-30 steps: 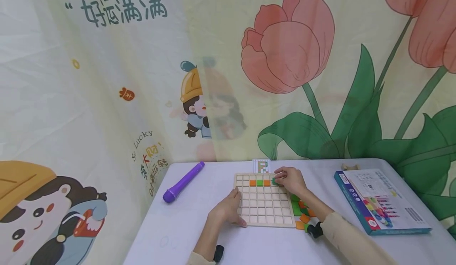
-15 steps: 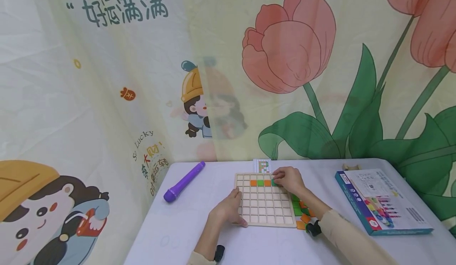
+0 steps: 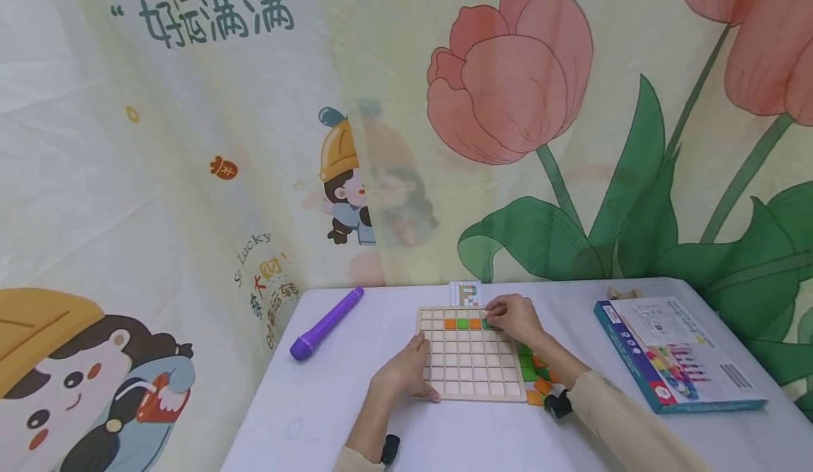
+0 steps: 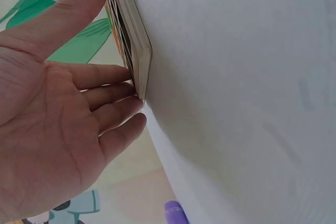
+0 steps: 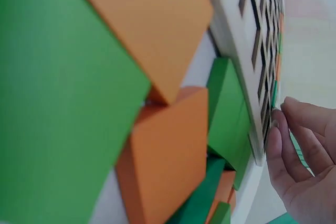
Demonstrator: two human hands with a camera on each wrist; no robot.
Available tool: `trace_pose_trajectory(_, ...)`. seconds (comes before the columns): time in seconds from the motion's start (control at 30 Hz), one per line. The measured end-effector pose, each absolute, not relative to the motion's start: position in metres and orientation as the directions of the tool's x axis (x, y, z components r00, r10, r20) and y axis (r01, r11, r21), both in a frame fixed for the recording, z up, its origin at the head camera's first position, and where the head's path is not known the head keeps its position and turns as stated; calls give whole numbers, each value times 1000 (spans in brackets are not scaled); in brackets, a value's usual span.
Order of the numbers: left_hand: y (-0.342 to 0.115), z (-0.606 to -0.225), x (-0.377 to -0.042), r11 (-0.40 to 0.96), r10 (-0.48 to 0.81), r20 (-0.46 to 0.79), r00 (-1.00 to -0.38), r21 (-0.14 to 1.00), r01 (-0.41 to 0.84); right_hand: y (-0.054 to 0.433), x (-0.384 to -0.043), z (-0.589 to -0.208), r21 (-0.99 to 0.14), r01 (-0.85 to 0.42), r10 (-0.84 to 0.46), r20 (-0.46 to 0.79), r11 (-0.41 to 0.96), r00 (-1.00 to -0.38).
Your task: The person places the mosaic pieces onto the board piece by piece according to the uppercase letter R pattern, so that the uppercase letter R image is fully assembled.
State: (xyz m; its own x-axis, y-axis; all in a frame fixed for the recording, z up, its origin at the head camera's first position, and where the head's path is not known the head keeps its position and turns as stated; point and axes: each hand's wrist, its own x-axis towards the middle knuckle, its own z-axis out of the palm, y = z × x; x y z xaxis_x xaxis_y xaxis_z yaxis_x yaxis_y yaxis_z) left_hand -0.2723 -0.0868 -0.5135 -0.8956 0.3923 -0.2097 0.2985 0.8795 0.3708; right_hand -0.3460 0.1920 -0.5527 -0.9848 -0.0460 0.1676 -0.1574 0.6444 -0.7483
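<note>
Touching the left edge of a gridded wooden board, the left hand is extending straight, slightly spread fingers, with its thumb reaching the near left corner. The right hand is pinching a dark green tile between thumb and fingertips at the board's second row from the far edge. In the same row, an orange tile, a light green tile and a second orange tile are occupying consecutive cells to its left. Loose tiles, orange and green, are lying heaped along the board's right side, partly overlapping. Just beyond the far edge, a pattern card is lying on the white table. A purple microphone is resting diagonally, well apart on the left. On the right, a flat box is lying. Behind everything, a tulip-printed curtain is hanging.
</note>
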Motion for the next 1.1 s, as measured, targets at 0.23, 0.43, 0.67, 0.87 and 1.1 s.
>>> trace_pose_trajectory(0.23, -88, -516, -274, 870, 408, -215, -887, 387, 306, 200, -334, -545, -776, -157, -26, 178, 611, -984)
trace_pose_trajectory(0.43, -91, -518, -275, 865, 413, -210, -886, 396, 309, 209, -322, -536, -779, -167, -23, 192, 604, -981)
trace_pose_trajectory(0.67, -91, -517, -275, 860, 420, -214, -882, 405, 312, 220, -310, -529, -754, -141, -11, 174, 641, -985)
trace_pose_trajectory(0.87, -91, -516, -273, 856, 425, -210, -880, 410, 316, 231, -303, -532, -735, -124, -24, 146, 666, -989)
trace_pose_trajectory(1.1, -91, -516, -272, 852, 427, -206, -880, 418, 316, 241, -290, -537, -708, -104, -48, 99, 698, -994)
